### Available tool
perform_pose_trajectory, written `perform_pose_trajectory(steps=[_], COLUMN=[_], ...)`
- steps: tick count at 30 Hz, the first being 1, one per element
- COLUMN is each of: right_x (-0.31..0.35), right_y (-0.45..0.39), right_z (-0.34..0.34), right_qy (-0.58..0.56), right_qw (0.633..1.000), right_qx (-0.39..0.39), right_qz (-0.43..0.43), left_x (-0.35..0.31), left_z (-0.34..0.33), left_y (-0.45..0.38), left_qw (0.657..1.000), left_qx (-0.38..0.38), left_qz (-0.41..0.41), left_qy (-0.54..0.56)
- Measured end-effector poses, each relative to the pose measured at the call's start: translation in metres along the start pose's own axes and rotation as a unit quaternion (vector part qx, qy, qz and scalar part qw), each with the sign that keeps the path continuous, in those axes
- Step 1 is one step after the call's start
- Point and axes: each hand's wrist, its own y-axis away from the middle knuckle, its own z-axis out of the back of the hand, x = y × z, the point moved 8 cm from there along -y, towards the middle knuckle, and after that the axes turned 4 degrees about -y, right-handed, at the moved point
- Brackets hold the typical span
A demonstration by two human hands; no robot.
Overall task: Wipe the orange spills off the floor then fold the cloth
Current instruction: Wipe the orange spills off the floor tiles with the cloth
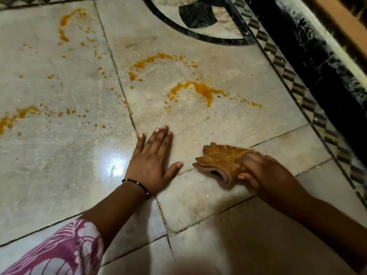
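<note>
Spills point(198, 92) of orange lie on the pale floor point(208, 199), in curved lines and little dots. Some are near the middle, and more are far off to the left and up at the top left. The left hand point(154, 165) lies flat on the floor with its fingers straight and spread, holding nothing. A thin dark band point(137, 184) goes round its wrist, and a pink and white sleeve point(65, 251) covers the arm lower down. The right hand point(260, 173) grips a bunched cloth point(220, 163), stained orange, and the cloth rests on the floor just beside the left thumb. The cloth is below the middle spills, not touching them. A black strip point(309, 56) runs along the right side.
</note>
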Motion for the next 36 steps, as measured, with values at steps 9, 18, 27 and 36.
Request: perform_pose_trajectory(steps=[9, 18, 27, 36], right_x=[-0.122, -0.071, -0.160, -0.087], right_y=[-0.056, -0.042, -0.041, -0.124], right_z=[0.061, -0.032, 0.010, -0.023], right_qy=[-0.022, 0.142, 0.153, 0.134], right_qw=[0.956, 0.963, 0.949, 0.975], right_qx=[0.013, -0.015, -0.005, 0.011], right_qz=[-0.291, -0.230, -0.274, -0.175], left_x=[0.001, 0.001, 0.002, 0.001], left_z=[0.000, -0.002, -0.002, -0.002], left_y=[0.001, 0.001, 0.001, -0.001], left_qw=[1.000, 1.000, 1.000, 1.000], left_qx=[0.001, 0.000, 0.005, 0.012], left_qz=[0.004, 0.004, 0.009, 0.008], left_qy=[-0.001, -0.006, 0.000, -0.008])
